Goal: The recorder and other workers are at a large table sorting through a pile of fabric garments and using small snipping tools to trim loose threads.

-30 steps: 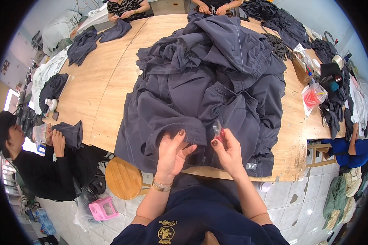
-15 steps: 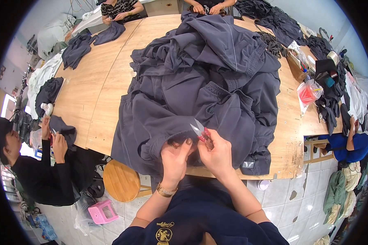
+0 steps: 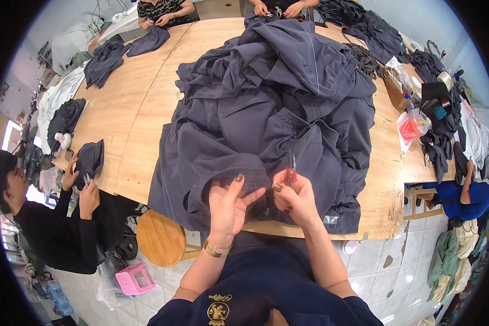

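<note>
- Our left grip (image 3: 226, 209) touches a gathered dark-grey cloth hem (image 3: 252, 175); we cannot tell if it clamps.
- Our right grip (image 3: 297, 201) clasps red-handled metal snips (image 3: 292, 175).

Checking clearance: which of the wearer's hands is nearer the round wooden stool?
Left. The left hand is right of the stool, at the gathered garment edge; the right hand is farther right, holding red-handled snips.
</note>
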Demonstrator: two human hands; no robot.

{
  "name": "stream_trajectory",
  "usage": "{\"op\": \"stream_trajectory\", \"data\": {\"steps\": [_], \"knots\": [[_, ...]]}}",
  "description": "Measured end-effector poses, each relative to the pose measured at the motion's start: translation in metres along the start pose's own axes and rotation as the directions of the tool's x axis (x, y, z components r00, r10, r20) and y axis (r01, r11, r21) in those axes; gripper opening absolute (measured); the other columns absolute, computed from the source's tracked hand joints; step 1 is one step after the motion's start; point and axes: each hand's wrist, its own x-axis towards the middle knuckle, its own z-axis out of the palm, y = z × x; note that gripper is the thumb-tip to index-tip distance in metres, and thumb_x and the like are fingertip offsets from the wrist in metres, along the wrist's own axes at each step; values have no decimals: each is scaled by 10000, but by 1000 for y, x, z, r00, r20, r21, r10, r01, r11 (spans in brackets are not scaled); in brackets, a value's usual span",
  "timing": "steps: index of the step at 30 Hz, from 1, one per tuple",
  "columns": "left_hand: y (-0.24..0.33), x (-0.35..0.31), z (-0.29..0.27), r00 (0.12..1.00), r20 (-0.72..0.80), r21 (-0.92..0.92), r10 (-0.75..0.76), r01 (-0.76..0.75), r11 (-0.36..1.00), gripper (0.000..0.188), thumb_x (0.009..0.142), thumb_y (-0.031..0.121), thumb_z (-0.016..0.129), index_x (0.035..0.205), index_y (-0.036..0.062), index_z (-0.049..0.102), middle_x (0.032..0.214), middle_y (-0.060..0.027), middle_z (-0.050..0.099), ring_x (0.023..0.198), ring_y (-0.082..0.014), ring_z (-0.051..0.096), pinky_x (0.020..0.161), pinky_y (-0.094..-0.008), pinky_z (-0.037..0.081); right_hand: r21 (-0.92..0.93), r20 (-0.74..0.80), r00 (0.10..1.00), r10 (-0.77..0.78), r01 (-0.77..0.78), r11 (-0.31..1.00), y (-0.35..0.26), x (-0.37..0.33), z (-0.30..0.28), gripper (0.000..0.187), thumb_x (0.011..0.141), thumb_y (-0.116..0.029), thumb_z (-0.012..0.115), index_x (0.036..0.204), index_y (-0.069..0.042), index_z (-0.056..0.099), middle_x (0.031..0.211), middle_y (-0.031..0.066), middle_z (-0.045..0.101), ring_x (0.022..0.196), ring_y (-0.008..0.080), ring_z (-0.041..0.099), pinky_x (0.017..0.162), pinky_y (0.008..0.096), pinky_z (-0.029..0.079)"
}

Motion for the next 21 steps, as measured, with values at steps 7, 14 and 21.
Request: {"op": "stream_trajectory", "data": {"steps": [7,14,21], "knots": [[2,5,-9,998,-55,27,33,-32,999,196,901,92,565,1038,29,439,991,-72,583,837,-198,638,683,-381,587,-854,69,924,-376,249,456,-3,-5,-5,259,861,-242,632,789,-34,498,552,104,440,457,195,468,468,299,363],[2,5,-10,995,-70,78,68,-62,995,220,896,101,579,1047,29,436,981,-75,586,811,-179,645,633,-332,588,-957,229,898,-377,278,80,-11,-10,-7,312,842,-318,632,752,-57,488,575,103,539,521,304,549,461,362,401],[6,3,-3,996,-33,117,79,-75,990,284,886,90,591,1101,13,421,973,-103,602,756,-178,655,537,-262,572,-937,346,881,-323,339,-81,-22,-4,-3,309,837,-333,628,765,-62,500,610,89,566,528,284,563,478,356,412]]}}
